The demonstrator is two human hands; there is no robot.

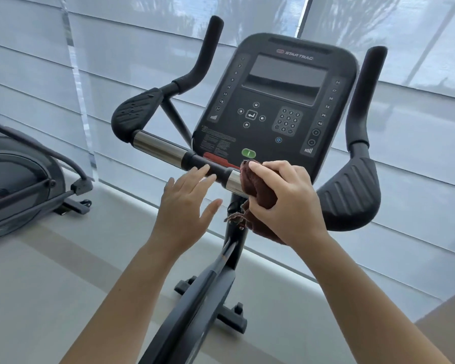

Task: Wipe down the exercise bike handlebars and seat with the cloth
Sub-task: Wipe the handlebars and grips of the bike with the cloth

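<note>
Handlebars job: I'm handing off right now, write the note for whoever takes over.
Right hand: closed around the dark red cloth, pressing it on the crossbar's right chrome sleeve, just below the console.
Left hand: open, empty, fingertips at the black centre of the crossbar.
Done: can't tell which parts are already wiped; cloth is mid-bar.
Left: left chrome sleeve, left elbow pad, right elbow pad, both upright grips, unless already covered. The seat is out of view and is to be wiped too.

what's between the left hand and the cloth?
Head view: only a short stretch of handlebar, black collar then chrome. Left hand is open; right hand grips the cloth.
</note>
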